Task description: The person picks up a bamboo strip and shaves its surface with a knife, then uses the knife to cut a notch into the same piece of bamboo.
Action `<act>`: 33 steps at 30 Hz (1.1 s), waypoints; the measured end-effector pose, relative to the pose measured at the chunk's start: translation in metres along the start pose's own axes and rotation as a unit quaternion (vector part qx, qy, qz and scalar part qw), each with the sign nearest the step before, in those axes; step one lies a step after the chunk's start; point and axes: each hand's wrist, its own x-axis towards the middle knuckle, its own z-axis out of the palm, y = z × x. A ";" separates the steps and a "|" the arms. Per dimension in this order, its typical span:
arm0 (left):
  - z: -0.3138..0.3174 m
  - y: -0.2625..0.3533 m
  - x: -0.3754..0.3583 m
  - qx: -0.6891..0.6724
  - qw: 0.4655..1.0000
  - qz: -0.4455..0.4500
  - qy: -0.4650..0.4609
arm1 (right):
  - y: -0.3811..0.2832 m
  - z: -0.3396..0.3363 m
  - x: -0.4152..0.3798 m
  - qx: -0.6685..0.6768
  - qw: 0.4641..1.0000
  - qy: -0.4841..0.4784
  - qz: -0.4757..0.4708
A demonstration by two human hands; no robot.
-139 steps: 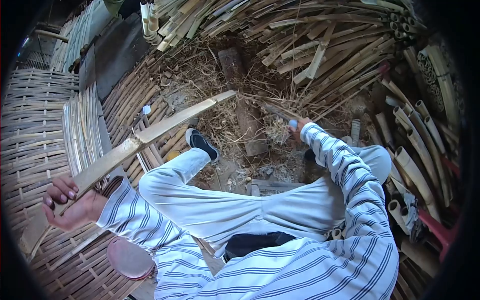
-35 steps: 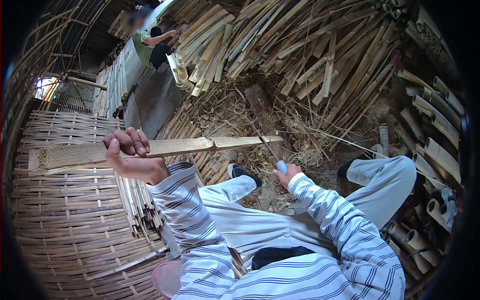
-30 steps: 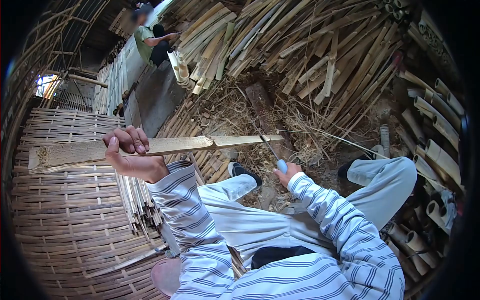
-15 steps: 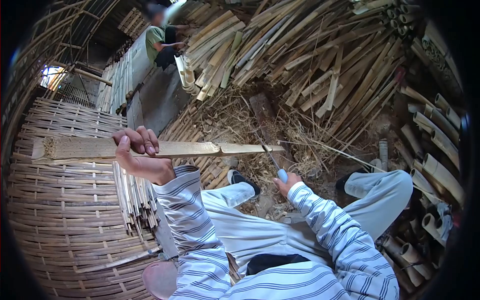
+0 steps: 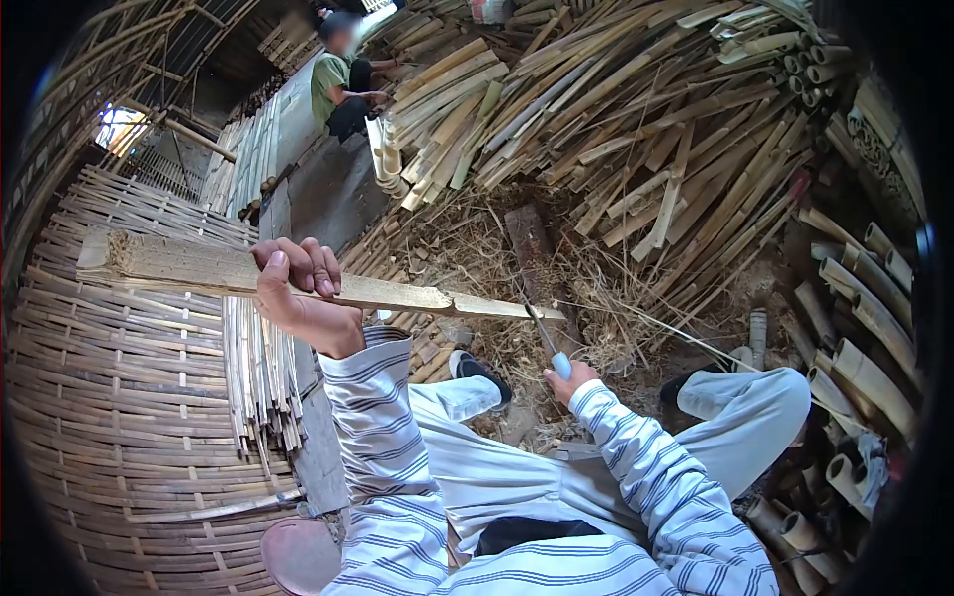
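A long split bamboo strip [image 5: 397, 294] lies across the view, sloping down from its broad left end to a narrow right end. Around its left half my left hand [image 5: 303, 293] is closed, thumb on the near side. My right hand [image 5: 572, 382] grips a knife by its light-blue handle [image 5: 562, 365]. The knife's blade [image 5: 542, 332] points up and away from me, meeting the strip close to its narrow end. Whether the edge is biting into the bamboo cannot be made out. Beneath that end, a dark wooden block [image 5: 527, 238] rests among pale shavings [image 5: 472, 248].
A big heap of split bamboo [image 5: 596, 109] fills the far side. Bamboo tubes [image 5: 874, 387] stand at the right. Woven bamboo matting [image 5: 119, 397] covers the left, beside a bundle of thin strips [image 5: 260, 368]. Another person [image 5: 338, 89] sits at the back left.
The bamboo strip has tilted: its broad left end is higher, its narrow end lower. Both hands keep their grip, and the knife stays at the narrow end. The whole view has shifted slightly.
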 end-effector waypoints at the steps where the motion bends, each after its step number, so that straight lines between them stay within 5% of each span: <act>1: -0.001 0.000 0.000 -0.001 1.000 0.000 0.002 | 0.000 0.000 0.000 -0.006 1.000 0.002 -0.003; 33: -0.018 0.004 0.000 0.019 0.999 0.002 0.030 | 0.010 0.011 0.008 -0.037 0.999 -0.008 0.006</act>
